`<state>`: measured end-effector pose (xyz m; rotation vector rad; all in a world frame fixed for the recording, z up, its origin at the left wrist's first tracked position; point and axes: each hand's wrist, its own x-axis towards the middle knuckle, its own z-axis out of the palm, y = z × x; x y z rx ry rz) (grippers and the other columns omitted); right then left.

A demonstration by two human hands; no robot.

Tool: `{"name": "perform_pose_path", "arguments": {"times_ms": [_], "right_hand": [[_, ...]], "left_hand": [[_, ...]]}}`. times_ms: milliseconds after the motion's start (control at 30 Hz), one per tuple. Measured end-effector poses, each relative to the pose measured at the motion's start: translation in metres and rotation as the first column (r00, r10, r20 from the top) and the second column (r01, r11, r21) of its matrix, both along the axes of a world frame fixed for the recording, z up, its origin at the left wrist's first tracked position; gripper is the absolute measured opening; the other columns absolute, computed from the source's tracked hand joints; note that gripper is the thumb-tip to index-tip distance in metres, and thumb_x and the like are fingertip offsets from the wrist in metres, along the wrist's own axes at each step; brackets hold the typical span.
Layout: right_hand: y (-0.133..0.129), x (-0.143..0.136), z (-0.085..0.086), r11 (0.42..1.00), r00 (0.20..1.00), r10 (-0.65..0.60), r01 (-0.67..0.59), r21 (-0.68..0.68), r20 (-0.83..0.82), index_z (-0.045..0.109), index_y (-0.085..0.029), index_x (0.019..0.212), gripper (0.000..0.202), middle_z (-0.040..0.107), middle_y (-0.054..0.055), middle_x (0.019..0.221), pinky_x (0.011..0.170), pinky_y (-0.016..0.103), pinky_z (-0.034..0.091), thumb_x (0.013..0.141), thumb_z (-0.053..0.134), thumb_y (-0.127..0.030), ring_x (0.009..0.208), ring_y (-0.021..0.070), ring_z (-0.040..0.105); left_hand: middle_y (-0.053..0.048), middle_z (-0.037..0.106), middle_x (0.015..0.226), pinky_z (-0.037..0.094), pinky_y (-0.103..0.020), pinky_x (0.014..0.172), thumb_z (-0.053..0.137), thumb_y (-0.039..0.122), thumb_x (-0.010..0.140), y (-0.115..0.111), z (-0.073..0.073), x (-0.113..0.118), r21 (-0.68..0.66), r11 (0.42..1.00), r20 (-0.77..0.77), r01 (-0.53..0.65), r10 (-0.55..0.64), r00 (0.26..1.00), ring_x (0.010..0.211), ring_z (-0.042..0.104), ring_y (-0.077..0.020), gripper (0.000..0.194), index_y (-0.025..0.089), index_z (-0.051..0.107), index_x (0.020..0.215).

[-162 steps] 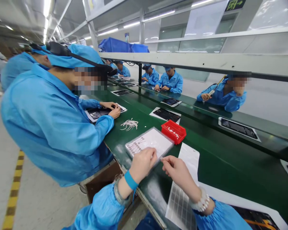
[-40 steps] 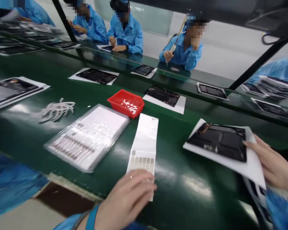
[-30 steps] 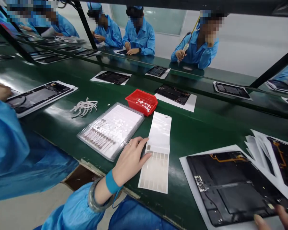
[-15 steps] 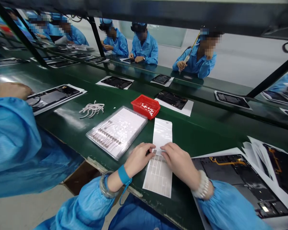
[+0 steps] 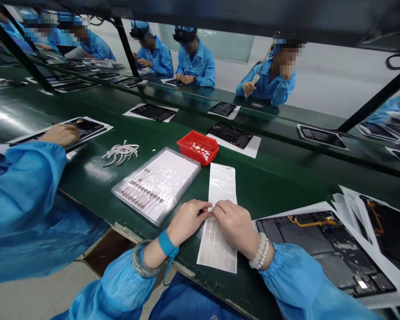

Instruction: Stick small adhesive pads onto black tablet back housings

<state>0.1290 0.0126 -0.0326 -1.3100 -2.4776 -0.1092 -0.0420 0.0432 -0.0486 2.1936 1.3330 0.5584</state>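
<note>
A white strip sheet (image 5: 222, 183) with rows of small pale rectangles on its lower half lies on the green table. Over its left edge, my left hand (image 5: 190, 221) has thumb and forefinger pinched together. My right hand (image 5: 232, 222) rests on the sheet's middle, its fingertips meeting those of my left hand. What the fingertips hold is too small and hidden to make out. To the left is a clear-edged tray (image 5: 172, 162) with small white pieces and rows of thin brown-tipped parts. Behind it sits a red bin (image 5: 194, 141) holding white bits.
An open black device (image 5: 306, 249) on white paper lies right of my right arm, beside stacked papers and another device. White strips (image 5: 120, 153) lie at the left, near a neighbour's hand (image 5: 62, 134). People sit across the table.
My right hand has moved left, closing the gap to my left hand. The neighbour's hand has moved right over the device at the left. The view has shifted slightly.
</note>
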Motion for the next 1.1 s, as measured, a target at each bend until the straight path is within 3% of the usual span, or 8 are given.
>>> {"name": "perform_pose_path", "arguments": {"times_ms": [100,167,300,400,567,700,833,1100], "right_hand": [[-0.013,0.031,0.02,0.985,0.955,-0.109,0.066,-0.162,-0.275,0.062,-0.02,0.082,0.017,0.064,0.005,0.085,0.072,0.028,0.046,0.091,0.047,-0.019,0.081,0.0167,0.059],[-0.027,0.065,0.037,0.94,0.85,-0.268,0.127,-0.316,-0.454,0.062,-0.021,0.081,0.014,0.065,0.003,0.084,0.074,0.027,0.046,0.089,0.051,-0.025,0.082,0.0157,0.06],[-0.059,0.128,0.059,0.781,0.57,-0.602,0.274,-0.56,-0.56,0.063,-0.02,0.077,0.021,0.064,0.001,0.074,0.063,0.025,0.046,0.082,0.059,-0.04,0.069,0.0148,0.058],[-0.076,0.145,0.051,0.716,0.466,-0.684,0.277,-0.641,-0.562,0.063,-0.02,0.074,0.026,0.063,0.0,0.071,0.061,0.024,0.045,0.078,0.062,-0.045,0.066,0.014,0.056],[-0.089,0.134,0.013,0.679,0.524,-0.683,0.199,-0.707,-0.508,0.062,-0.02,0.071,0.025,0.061,-0.001,0.068,0.063,0.026,0.044,0.08,0.058,-0.043,0.065,0.0139,0.055],[-0.094,0.122,-0.006,0.706,0.59,-0.644,0.212,-0.676,-0.488,0.062,-0.02,0.067,0.022,0.062,0.0,0.072,0.072,0.03,0.044,0.081,0.057,-0.036,0.074,0.0165,0.057],[-0.098,0.11,-0.012,0.74,0.632,-0.62,0.277,-0.613,-0.464,0.062,-0.022,0.066,0.019,0.064,0.003,0.08,0.084,0.036,0.04,0.081,0.058,-0.032,0.088,0.0207,0.055],[-0.096,0.09,-0.011,0.708,0.707,-0.652,0.439,-0.553,-0.273,0.062,-0.023,0.065,0.019,0.062,0.003,0.084,0.085,0.044,0.033,0.083,0.059,-0.027,0.094,0.0249,0.049]], "left_hand": [[-0.005,0.066,0.099,0.047,-0.034,0.086,0.059,0.021,0.086,-0.007,0.005,-0.002,0.07,0.998,-0.007,-0.002,0.002,1.0,0.096,0.06,-0.022,0.032,0.019,0.059,0.117],[-0.009,0.06,0.112,0.044,-0.041,0.091,0.056,0.024,0.089,-0.023,0.011,0.009,0.217,0.975,-0.043,0.049,-0.041,0.998,0.105,0.056,-0.0253,0.037,0.019,0.052,0.125],[-0.006,0.058,0.121,0.042,-0.037,0.092,0.055,0.026,0.09,-0.075,0.01,0.063,0.357,0.792,-0.187,0.495,-0.458,0.869,0.109,0.054,-0.0233,0.033,0.021,0.052,0.123],[-0.006,0.054,0.13,0.037,-0.035,0.099,0.059,0.04,0.088,-0.108,-0.007,0.105,0.38,0.666,-0.22,0.642,-0.609,0.762,0.12,0.047,-0.0229,0.044,0.019,0.049,0.126],[-0.004,0.064,0.107,0.042,-0.03,0.088,0.044,0.021,0.096,-0.117,-0.022,0.105,0.404,0.649,-0.244,0.645,-0.603,0.76,0.103,0.056,-0.0187,0.017,0.018,0.059,0.103],[-0.001,0.066,0.102,0.041,-0.027,0.087,0.028,0.017,0.1,-0.119,-0.012,0.084,0.449,0.684,-0.155,0.576,-0.575,0.803,0.101,0.057,-0.0153,0.033,0.019,0.06,0.1],[-0.001,0.065,0.105,0.04,-0.028,0.09,0.031,0.016,0.099,-0.117,-0.011,0.081,0.451,0.679,-0.129,0.579,-0.593,0.795,0.103,0.056,-0.0155,0.029,0.018,0.06,0.103],[-0.006,0.061,0.113,0.042,-0.038,0.089,0.046,0.009,0.09,-0.088,-0.007,0.068,0.32,0.765,-0.331,0.559,-0.462,0.823,0.105,0.054,-0.0248,0.026,0.015,0.055,0.114]]}}
